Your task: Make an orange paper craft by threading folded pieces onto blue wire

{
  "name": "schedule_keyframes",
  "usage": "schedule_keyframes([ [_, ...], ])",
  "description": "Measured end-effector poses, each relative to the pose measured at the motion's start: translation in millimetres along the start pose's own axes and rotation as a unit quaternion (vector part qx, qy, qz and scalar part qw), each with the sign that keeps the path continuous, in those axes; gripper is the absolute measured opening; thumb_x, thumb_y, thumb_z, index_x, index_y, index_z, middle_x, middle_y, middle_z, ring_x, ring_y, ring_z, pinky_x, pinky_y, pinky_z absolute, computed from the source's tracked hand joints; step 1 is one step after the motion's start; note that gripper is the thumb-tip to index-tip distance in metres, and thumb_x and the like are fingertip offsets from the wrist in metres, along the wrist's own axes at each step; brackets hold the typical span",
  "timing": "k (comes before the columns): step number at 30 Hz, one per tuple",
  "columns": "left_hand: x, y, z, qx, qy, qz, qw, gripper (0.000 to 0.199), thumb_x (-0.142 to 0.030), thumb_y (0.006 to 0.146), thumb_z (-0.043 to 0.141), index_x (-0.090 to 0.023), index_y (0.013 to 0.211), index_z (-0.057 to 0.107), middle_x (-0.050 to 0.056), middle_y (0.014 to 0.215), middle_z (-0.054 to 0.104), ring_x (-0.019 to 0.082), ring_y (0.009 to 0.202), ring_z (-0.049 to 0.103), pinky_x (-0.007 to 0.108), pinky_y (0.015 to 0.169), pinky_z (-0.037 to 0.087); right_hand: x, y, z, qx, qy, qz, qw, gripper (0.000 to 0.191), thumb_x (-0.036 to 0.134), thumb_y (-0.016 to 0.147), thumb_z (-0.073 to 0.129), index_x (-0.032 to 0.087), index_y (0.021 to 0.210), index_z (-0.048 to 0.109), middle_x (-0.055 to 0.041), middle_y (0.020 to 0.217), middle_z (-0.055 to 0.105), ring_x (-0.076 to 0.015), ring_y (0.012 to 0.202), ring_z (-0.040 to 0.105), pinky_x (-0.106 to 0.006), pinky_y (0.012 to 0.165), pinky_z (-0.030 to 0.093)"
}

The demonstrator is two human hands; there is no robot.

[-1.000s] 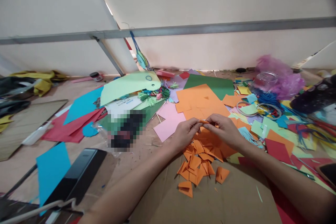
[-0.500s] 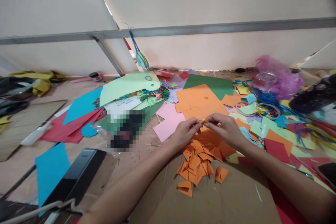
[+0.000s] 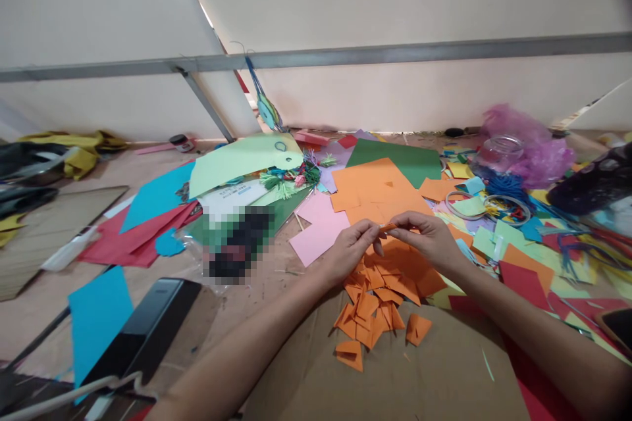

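Observation:
Between my two hands is a small orange paper piece [image 3: 388,227], pinched at either end and mostly covered by fingers. My left hand [image 3: 356,245] is closed on its left end, thumb and forefinger together. On the other end, my right hand [image 3: 423,238] grips with thumb and fingertips. Under the hands lies a pile of folded orange paper pieces [image 3: 368,309], spread over a brown cardboard sheet [image 3: 434,375]. Just beyond the hands are larger orange paper sheets [image 3: 370,184].
Left of my arm are a black power bank [image 3: 158,316], a blue paper sheet [image 3: 99,316] and red paper [image 3: 138,237]. Paper scraps, wire rings [image 3: 464,205] and a clear jar [image 3: 503,148] crowd the right. White panels [image 3: 395,0] with a metal rail stand behind.
My hands have drawn very slightly apart, and a little more of the orange piece shows between the fingers. The view has shifted slightly; the pile looks unchanged.

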State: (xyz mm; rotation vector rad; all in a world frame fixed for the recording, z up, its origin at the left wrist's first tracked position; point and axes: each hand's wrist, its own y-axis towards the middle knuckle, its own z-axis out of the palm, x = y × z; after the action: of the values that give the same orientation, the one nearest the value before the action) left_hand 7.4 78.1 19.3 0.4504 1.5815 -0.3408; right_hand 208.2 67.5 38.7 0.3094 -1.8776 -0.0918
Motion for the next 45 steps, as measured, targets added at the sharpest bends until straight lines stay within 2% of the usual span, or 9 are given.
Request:
schedule_keyframes([
  [9, -5.6, -1.6, 0.6, 0.008, -0.014, -0.002, 1.0, 0.032, -0.049, 0.098, 0.05, -0.019, 0.088, 0.058, 0.001, 0.076, 0.065, 0.016, 0.079, 0.06, 0.029, 0.081, 0.047, 0.4, -0.8, 0.8, -0.009, -0.006, -0.007, 1.0, 0.018, 0.039, 0.083, 0.072, 0.022, 0.085, 0.077, -0.0049, 0.085, 0.076, -0.0198, 0.079, 0.067, -0.033, 0.072, 0.05],
  [17, 0.4, 0.0, -3.0, -0.004, 0.105, 0.06, 0.993, 0.029, -0.041, 0.101, 0.045, -0.02, 0.086, 0.058, 0.0, 0.078, 0.066, 0.014, 0.078, 0.061, 0.026, 0.078, 0.045, 2.2, -1.7, 2.9, -0.039, -0.004, 0.028, 0.999, 0.026, 0.045, 0.082, 0.073, 0.023, 0.094, 0.078, -0.007, 0.093, 0.078, -0.0223, 0.084, 0.07, -0.035, 0.073, 0.054],
  [20, 0.2, 0.3, -4.5, -0.009, 0.117, 0.054, 0.992, 0.03, -0.043, 0.1, 0.045, -0.021, 0.087, 0.06, 0.0, 0.078, 0.066, 0.015, 0.077, 0.061, 0.026, 0.075, 0.045, 1.4, -2.4, 3.1, -0.036, 0.012, 0.047, 0.998, 0.026, 0.045, 0.082, 0.072, 0.022, 0.092, 0.077, -0.0065, 0.089, 0.078, -0.0219, 0.081, 0.07, -0.035, 0.073, 0.055],
  [25, -2.9, -0.1, -5.4, -0.022, 0.087, 0.048, 0.995, 0.041, -0.051, 0.101, 0.043, -0.019, 0.082, 0.061, 0.002, 0.082, 0.067, 0.016, 0.084, 0.062, 0.027, 0.083, 0.045, 1.1, -2.8, 1.6, -0.015, 0.01, 0.036, 0.999, 0.022, 0.044, 0.083, 0.071, 0.022, 0.086, 0.077, -0.0052, 0.086, 0.078, -0.0212, 0.082, 0.07, -0.035, 0.075, 0.053],
  [31, -3.3, -0.3, -5.8, 0.0, 0.086, 0.038, 0.996, 0.041, -0.053, 0.102, 0.041, -0.02, 0.089, 0.062, 0.002, 0.081, 0.067, 0.016, 0.082, 0.061, 0.027, 0.082, 0.045, 4.6, -3.5, 2.9, -0.015, -0.003, 0.024, 1.0, 0.021, 0.042, 0.084, 0.071, 0.023, 0.085, 0.078, -0.0041, 0.084, 0.077, -0.0195, 0.08, 0.069, -0.033, 0.073, 0.053],
  [38, -0.5, 0.4, -8.4, -0.008, 0.164, 0.06, 0.985, 0.038, -0.049, 0.103, 0.037, -0.022, 0.085, 0.058, 0.0, 0.079, 0.068, 0.015, 0.078, 0.061, 0.026, 0.077, 0.043, 4.1, -4.7, 5.3, -0.015, -0.003, 0.029, 0.999, 0.022, 0.043, 0.084, 0.07, 0.022, 0.088, 0.077, -0.0049, 0.085, 0.078, -0.0204, 0.079, 0.069, -0.034, 0.072, 0.054],
  [45, 1.2, 1.0, -6.2, -0.025, 0.268, 0.078, 0.96, 0.035, -0.044, 0.102, 0.037, -0.023, 0.079, 0.054, -0.001, 0.073, 0.063, 0.014, 0.066, 0.058, 0.025, 0.067, 0.041, 8.3, -5.4, 6.6, -0.007, -0.069, 0.016, 0.997, 0.021, 0.042, 0.086, 0.07, 0.022, 0.089, 0.073, -0.0031, 0.084, 0.075, -0.0178, 0.075, 0.065, -0.029, 0.066, 0.048],
])
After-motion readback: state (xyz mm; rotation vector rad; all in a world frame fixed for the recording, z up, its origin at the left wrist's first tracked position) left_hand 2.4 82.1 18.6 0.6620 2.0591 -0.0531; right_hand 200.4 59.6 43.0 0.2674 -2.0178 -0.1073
